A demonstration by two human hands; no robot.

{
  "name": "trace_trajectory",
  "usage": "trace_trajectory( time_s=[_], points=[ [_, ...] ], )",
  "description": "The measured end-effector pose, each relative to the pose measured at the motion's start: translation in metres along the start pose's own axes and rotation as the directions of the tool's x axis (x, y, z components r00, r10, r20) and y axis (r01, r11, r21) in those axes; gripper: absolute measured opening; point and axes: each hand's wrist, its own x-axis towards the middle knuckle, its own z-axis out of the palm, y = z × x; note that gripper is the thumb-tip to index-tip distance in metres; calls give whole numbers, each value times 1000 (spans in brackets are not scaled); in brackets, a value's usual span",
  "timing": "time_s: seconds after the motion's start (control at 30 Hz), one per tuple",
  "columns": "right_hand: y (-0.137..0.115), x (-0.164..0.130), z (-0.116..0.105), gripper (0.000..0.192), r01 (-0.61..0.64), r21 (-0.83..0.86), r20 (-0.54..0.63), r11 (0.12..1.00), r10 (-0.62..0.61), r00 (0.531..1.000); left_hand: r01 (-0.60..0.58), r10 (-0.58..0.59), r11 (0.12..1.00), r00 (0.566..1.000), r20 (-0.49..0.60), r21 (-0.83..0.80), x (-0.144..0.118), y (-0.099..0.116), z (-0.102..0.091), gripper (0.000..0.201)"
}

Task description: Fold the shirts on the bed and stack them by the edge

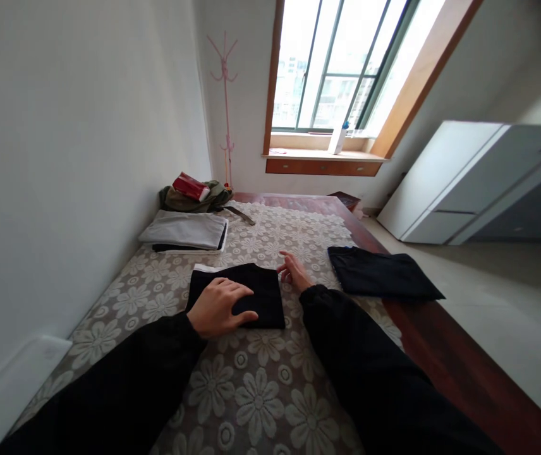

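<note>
A black folded garment (263, 294) lies flat on the flowered tablecloth (258, 398) in front of me, with a white strip showing along its far left edge. My left hand (220, 306) rests over its left part, thumb and fingers spread. At the garment's right edge is my right hand (294, 270), its fingers apart and nothing held in it. Whether the right fingertips touch the cloth, I cannot tell.
Folded grey clothes (185, 229) are stacked at the far left, with a red packet (189, 186) on an olive bag (170, 201) behind. Dark folded clothing (384, 273) lies at the table's right edge. A white device (19, 373) stands at the near left.
</note>
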Motion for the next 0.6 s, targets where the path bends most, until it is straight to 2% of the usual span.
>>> trace_trajectory(
  time_s=[0.03, 0.1, 0.17, 0.2, 0.27, 0.3, 0.37, 0.43, 0.5, 0.6],
  points=[
    [-2, -1, -1, 68, 4, -14, -12, 1000, -4, 1000, 55, -55, 998, 998, 4, -15, -6, -3, 5, 45],
    [-10, -4, -1, 61, 27, -53, -40, 998, -29, 999, 217, -217, 976, 975, -50, 4, -15, -25, 6, 43],
    [-27, -9, 0, 49, 61, -87, -54, 994, -66, 996, 391, -379, 918, 914, -146, 64, -23, -54, 2, 44],
    [-38, -13, 2, 42, 94, -101, -28, 990, -97, 995, 459, -438, 884, 880, -182, 89, -27, -68, 0, 46],
    [-67, -22, 10, 31, 200, -113, 120, 973, -187, 975, 548, -518, 829, 827, -217, 110, -35, -88, -1, 49],
    [-83, -28, 17, 30, 273, -111, 236, 956, -241, 941, 576, -545, 811, 809, -218, 108, -40, -95, 1, 49],
    [-115, -41, 34, 38, 408, -117, 448, 906, -318, 836, 608, -581, 788, 786, -212, 98, -49, -102, 5, 47],
    [-141, -53, 55, 54, 523, -188, 571, 832, -340, 747, 620, -597, 779, 778, -198, 87, -55, -108, 8, 47],
    [-159, -62, 75, 64, 588, -283, 636, 758, -311, 706, 612, -592, 786, 787, -176, 91, -61, -116, 9, 49],
    [-170, -66, 98, 64, 627, -384, 685, 677, -247, 686, 574, -558, 808, 818, -136, 133, -67, -128, 8, 48]
  ],
)
